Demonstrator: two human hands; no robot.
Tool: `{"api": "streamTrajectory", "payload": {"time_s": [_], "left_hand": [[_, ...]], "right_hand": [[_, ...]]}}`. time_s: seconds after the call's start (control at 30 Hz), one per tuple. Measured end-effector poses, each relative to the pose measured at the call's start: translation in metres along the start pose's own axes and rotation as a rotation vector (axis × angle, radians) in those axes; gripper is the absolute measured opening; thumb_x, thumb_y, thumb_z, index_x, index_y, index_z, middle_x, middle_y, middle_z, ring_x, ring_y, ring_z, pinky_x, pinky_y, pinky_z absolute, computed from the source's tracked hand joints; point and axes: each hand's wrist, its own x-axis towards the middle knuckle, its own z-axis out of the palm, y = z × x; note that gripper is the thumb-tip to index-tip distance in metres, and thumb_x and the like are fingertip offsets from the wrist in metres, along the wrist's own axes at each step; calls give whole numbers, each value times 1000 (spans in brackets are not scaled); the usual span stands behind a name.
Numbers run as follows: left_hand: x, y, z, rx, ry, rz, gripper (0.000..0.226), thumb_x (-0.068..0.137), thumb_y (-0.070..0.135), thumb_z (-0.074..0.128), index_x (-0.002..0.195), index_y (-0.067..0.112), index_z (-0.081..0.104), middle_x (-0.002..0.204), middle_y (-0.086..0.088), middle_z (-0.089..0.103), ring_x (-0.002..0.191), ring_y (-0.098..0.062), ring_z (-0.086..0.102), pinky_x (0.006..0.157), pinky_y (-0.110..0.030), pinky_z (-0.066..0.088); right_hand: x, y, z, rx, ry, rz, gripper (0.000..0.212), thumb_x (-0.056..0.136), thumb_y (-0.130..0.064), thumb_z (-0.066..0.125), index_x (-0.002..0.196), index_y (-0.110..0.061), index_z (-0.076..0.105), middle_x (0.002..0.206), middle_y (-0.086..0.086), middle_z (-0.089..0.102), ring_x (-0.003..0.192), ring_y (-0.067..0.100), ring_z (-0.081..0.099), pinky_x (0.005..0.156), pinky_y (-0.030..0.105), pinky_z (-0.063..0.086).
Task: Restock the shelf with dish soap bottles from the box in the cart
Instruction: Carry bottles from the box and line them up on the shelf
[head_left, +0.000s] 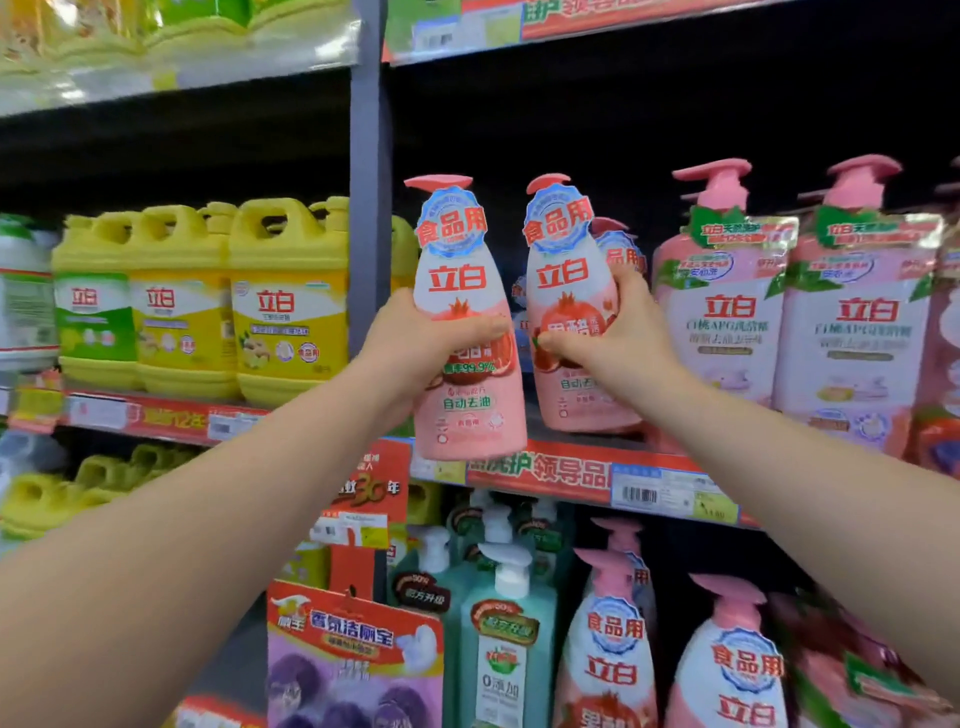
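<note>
- The left hand (415, 345) is wrapped round the waist of the left-hand bottle (470, 415) and the right hand (615, 338) round the right-hand bottle (563, 275). Both are full holds, thumbs across the front labels and fingers behind.
- Gripping mid-body keeps each pink dish soap bottle upright, label out, and leaves the base free to be set down. The pump heads stay well above the fingers, so nothing presses on them.
- The left-hand bottle hangs lower, its base in front of the shelf edge (545, 470) and not yet on the board. The right-hand bottle sits further in, its base over the board; I cannot tell if it touches.
- Just behind the right hand stands a matching stocked bottle (618, 249) — likely the row being filled, which would explain why both are brought to this gap.
- Beyond the right hand stand the larger pink pump bottles (722, 312), close enough to be knocked. Past the left hand, the shelf post (369, 208) limits the gap on that side, with yellow jugs (285, 301) further out.
- Below both hands the lower shelf carries teal bottles (506, 649) and more pink bottles (608, 649).
- The box and cart are out of view — judging by this, the step is placement.
</note>
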Motion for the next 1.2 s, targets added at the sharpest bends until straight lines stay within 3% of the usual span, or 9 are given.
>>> {"api": "streamTrajectory", "payload": {"time_s": [0.23,0.37,0.5,0.67,0.8,0.93,1.03,1.1,1.2], "left_hand": [[40,1,-9,-76,-140,55,16,72,14,78,82,19,67,70,6,75,63,-10,71,48,-18,52],[54,-6,-15,-124,-191,63,16,71,15,78,82,20,67,69,7,75,63,-9,71,46,-17,51],[62,-14,-19,-155,-241,74,17,72,15,78,80,22,66,69,9,74,63,-8,71,45,-16,50],[68,-23,-20,-217,-292,74,17,72,10,77,77,21,66,67,8,74,60,-8,71,45,-16,50],[73,-30,-19,-210,-299,54,20,69,15,80,81,23,66,70,8,75,65,-8,71,48,-18,52],[77,-33,-18,-217,-317,42,22,68,17,81,83,23,66,72,8,75,66,-9,72,46,-18,52],[79,-34,-16,-227,-326,50,20,69,17,81,81,24,66,70,8,75,64,-8,71,45,-17,50],[80,-35,-15,-231,-329,55,20,69,17,80,81,24,67,71,8,75,64,-9,71,45,-17,51],[81,-36,-13,-224,-325,56,22,68,18,80,85,23,67,76,5,75,68,-11,72,49,-19,53]], "right_hand": [[-1,8,13,-74,102,42,79,59,-29,83,125,-21,38,92,-21,45,79,-6,49,65,12,37],[1,10,15,-285,108,70,69,66,-36,78,122,-13,46,112,5,52,102,18,52,82,24,40],[1,1,15,-398,58,77,69,70,-33,76,128,-14,43,113,6,51,102,23,54,81,27,41],[2,-20,5,-487,-37,138,91,73,-26,77,143,-16,20,120,8,59,102,24,61,85,36,51],[-1,-30,-2,-682,-48,180,112,76,-27,75,149,-16,-9,125,8,56,103,25,59,73,31,44],[-3,-41,-2,-1089,-132,-66,122,70,-30,78,145,-30,-18,157,4,-2,129,35,40,80,38,46],[4,-41,-11,-1412,-429,-275,127,64,-43,80,139,-44,-22,141,-11,-46,143,40,-7,105,56,31],[6,-40,-15,-1543,-549,-299,124,62,-51,78,139,-45,-19,139,-11,-48,141,45,-14,106,63,25],[3,-37,-15,-1610,-527,-324,122,59,-55,78,141,-42,-11,149,-3,-36,139,45,11,101,55,33]]}}
